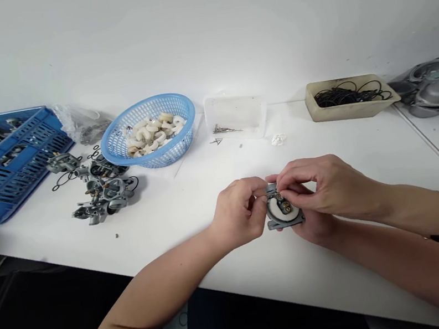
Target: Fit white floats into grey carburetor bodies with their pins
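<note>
One grey metal part (286, 223) with white insert (280, 214), over the worktop (161, 219), gripped in the right hand (314, 225); left hand (241, 212) pinched at its edge; another person's hand (324, 187) touching it. Beyond: one round blue basket (167, 155).

Bench (144, 243) and wall (196, 28) evenly lit, fairly bright, cool white; light source out of frame, wall tone greyer toward the upper corners, shadows soft and faint beneath the parts. Near left area under the bench falls to near-black with little detail. Wide-angle distortion: bench edges slant and objects at far left and right look stretched; small parts between the hands (283, 204) slightly soft, fine detail hard to resolve.
</note>
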Demonstrator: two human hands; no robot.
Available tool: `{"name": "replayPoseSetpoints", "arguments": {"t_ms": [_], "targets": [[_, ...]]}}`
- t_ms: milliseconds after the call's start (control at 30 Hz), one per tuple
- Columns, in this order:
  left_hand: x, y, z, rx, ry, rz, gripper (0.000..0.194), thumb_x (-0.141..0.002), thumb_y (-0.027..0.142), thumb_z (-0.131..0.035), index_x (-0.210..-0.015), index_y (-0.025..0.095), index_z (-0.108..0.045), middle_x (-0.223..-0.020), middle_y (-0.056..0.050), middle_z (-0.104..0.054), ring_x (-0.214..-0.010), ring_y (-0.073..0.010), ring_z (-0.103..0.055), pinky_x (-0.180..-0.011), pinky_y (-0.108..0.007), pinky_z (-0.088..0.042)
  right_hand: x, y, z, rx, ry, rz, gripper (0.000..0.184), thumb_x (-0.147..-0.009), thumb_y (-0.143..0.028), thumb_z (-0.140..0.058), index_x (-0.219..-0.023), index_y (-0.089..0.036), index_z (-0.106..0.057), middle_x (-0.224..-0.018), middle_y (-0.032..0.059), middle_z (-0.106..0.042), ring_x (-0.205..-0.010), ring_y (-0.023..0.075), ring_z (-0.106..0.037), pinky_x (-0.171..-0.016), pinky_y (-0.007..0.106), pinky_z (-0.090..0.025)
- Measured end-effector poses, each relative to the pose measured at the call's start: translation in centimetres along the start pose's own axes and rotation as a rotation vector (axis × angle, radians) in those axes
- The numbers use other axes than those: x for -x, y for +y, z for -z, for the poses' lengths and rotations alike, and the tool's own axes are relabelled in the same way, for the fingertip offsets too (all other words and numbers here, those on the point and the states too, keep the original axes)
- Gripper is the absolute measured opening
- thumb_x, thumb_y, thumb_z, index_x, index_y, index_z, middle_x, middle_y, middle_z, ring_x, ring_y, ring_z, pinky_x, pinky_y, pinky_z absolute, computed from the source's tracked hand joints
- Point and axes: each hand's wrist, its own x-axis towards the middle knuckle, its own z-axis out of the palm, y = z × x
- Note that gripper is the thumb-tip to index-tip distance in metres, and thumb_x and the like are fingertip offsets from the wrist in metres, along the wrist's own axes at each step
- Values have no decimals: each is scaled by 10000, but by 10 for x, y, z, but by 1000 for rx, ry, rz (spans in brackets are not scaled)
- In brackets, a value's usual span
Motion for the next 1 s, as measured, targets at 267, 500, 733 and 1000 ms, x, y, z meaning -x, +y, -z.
{"name": "replayPoseSetpoints", "arguments": {"t_ms": [267,500,733,1000], "targets": [[-3,2,1,-54,7,-97,177,-782,82,-517,-903,210,-499,-669,35,-597,-533,-93,-514,-550,-228,-434,4,1,0,-13,-7,-4,142,-844,-193,-532,-781,-230,-654,-832,28,-693,-894,223,-687,-762,340,-551],[-3,3,1,-41,2,-88,202,-768,71,-518,-913,211,-496,-703,37,-623,-526,-85,-523,-557,-220,-434,8,5,1,23,-8,97,212,-805,-171,-578,-989,-187,-682,-1071,80,-686,-1009,218,-659,-863,349,-547],[-1,0,2,56,-34,60,308,-750,48,-525,-1002,216,-469,-659,60,-610,-515,-79,-512,-524,-195,-423,0,-1,0,36,-31,4,153,-840,-169,-571,-823,-212,-717,-922,33,-702,-920,206,-682,-788,316,-553],[1,2,2,62,-56,62,330,-763,62,-533,-1044,218,-458,-682,53,-628,-504,-72,-510,-521,-192,-428,-4,4,1,-147,-67,-74,145,-819,-184,-599,-793,-241,-729,-891,-7,-704,-937,193,-673,-811,305,-538]]}}
